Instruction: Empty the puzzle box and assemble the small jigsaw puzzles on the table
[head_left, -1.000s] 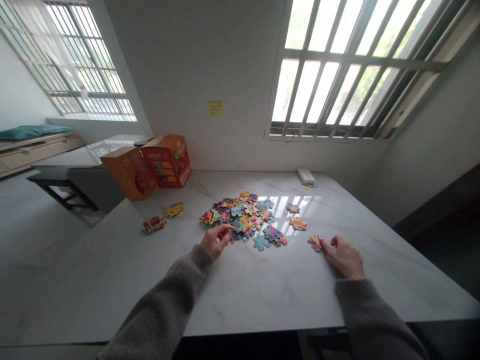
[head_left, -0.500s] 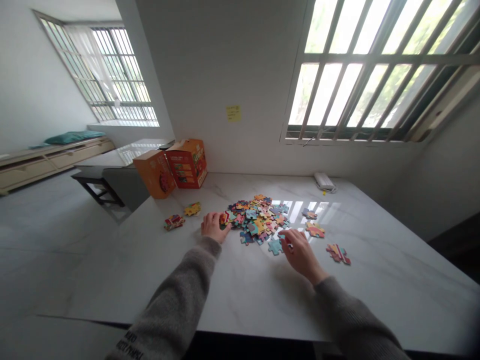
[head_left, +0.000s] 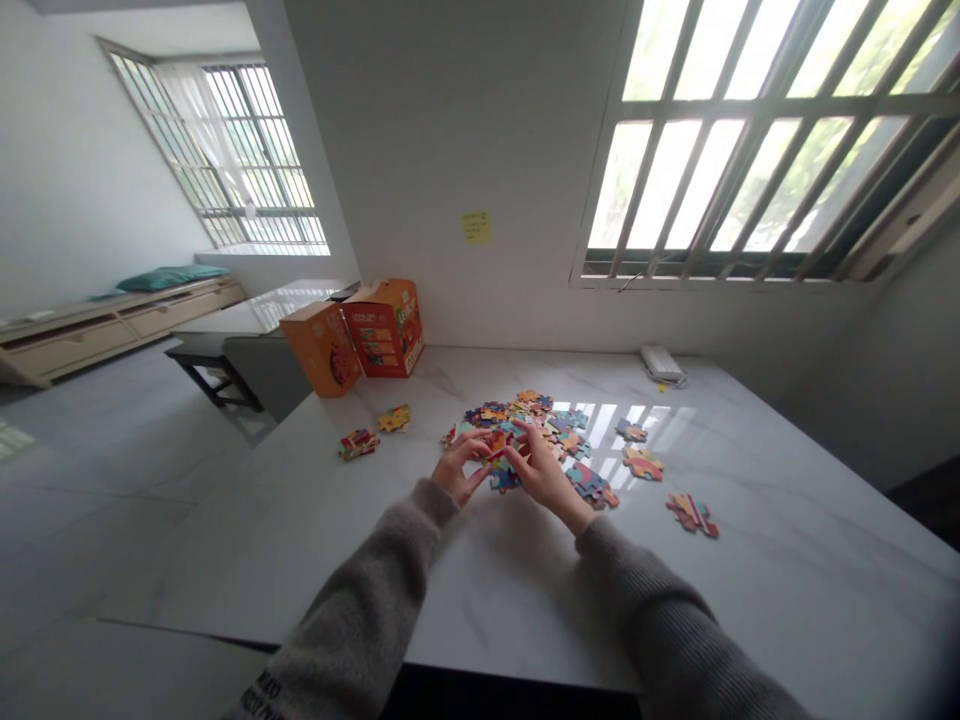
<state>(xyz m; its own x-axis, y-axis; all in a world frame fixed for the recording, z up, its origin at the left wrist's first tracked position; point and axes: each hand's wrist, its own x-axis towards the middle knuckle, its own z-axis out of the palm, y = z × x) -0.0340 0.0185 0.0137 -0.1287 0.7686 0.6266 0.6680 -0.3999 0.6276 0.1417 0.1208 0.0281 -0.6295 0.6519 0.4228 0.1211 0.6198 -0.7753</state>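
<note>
My left hand (head_left: 459,469) is closed, with thumb and fingers pinching a red and yellow puzzle piece (head_left: 497,442). From the other side my right hand (head_left: 547,480) closes its fingertips at the same spot; its fingers partly cover what lies between them. Both hands are over the near side of a heap of colourful puzzle pieces (head_left: 568,440), hiding some of it. Beside my right wrist lies a cluster of blue and red puzzle pieces (head_left: 592,484).
Small groups of puzzle pieces lie left, a yellow group (head_left: 394,418) and a red group (head_left: 358,444), and right, an orange piece (head_left: 643,463) and a striped group (head_left: 692,514). Orange boxes (head_left: 384,330) stand at the back left of the marble-patterned table (head_left: 480,610). A white power strip (head_left: 660,362) sits back right.
Both hands have come together over the heap's near side, my left moving right with the red piece, my right moving left. A blue piece near my right hand is no longer visible there.
</note>
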